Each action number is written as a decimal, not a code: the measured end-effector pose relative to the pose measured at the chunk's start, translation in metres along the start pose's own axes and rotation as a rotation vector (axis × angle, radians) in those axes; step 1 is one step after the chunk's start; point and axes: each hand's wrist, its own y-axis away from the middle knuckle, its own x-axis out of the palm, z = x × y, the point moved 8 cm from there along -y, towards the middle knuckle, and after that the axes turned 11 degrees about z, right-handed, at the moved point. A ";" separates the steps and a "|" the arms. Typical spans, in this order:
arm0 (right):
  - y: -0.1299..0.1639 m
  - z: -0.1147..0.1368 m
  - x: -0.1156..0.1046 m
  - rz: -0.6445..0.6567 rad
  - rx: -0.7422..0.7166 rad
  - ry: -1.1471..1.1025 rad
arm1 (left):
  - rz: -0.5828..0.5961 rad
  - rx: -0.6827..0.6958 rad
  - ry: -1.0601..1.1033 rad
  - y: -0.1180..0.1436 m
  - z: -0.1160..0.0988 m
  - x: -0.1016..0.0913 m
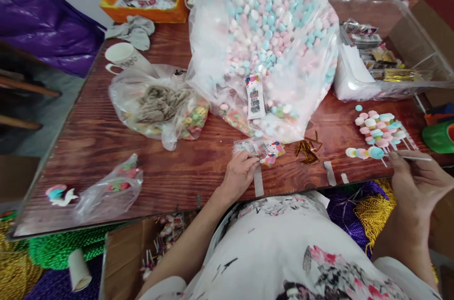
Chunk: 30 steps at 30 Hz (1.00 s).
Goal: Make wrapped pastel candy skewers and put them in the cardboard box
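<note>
A wooden table [106, 149] fills most of the view, its near edge against the person's floral lap. On its far middle sits the biggest thing, a clear bag [262, 54] stuffed with pink, blue and white candies, a barcode label on its front. To the right stands a clear bin [422, 21] holding packets and gold ties; to the left lies a smaller bag [156, 106] with crumpled paper and bright sweets, and a flat bag [109, 189] near the front left corner. Behind are an orange tray [142, 9], a grey cloth [133, 30] and a white cup [122, 54]. At the right edge lies a pile of lollipops [379, 130], sticks pointing toward the person. The right hand [414, 182] is just beside that pile, fingers closed on a white stick [416, 158] whose candy end lies on the table. The left hand [239, 175] rests at the near edge, fingertips pressed together on a small printed wrapper [260, 150]. Gold twist ties [308, 149] lie between wrapper and lollipops, with tape strips [329, 172] at the edge.
</note>
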 end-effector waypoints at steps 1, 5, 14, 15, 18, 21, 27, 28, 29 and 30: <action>0.002 0.009 0.001 -0.056 -0.003 -0.076 | -0.017 -0.012 0.031 0.000 0.002 -0.001; 0.012 0.042 0.030 -0.058 0.009 -0.499 | -0.036 -0.086 0.197 -0.006 0.012 -0.002; 0.051 0.066 0.118 0.299 0.034 -0.841 | 0.001 -0.199 0.435 -0.011 0.025 -0.008; 0.053 0.065 0.121 0.303 0.022 -0.850 | 0.003 -0.210 0.456 -0.011 0.027 -0.008; 0.056 0.064 0.127 0.325 0.004 -0.855 | 0.014 -0.223 0.525 -0.011 0.027 -0.007; 0.059 0.064 0.125 0.297 -0.031 -0.824 | 0.038 -0.201 0.597 -0.011 0.023 -0.004; 0.071 0.067 0.119 0.261 -0.117 -0.812 | 0.065 -0.147 0.610 -0.012 0.010 0.003; 0.072 0.068 0.120 0.279 -0.126 -0.816 | 0.063 -0.131 0.588 -0.013 0.007 0.003; 0.072 0.069 0.121 0.300 -0.125 -0.821 | 0.060 -0.111 0.559 -0.014 0.005 0.003; 0.070 0.069 0.122 0.320 -0.110 -0.831 | 0.055 -0.087 0.527 -0.014 0.002 0.002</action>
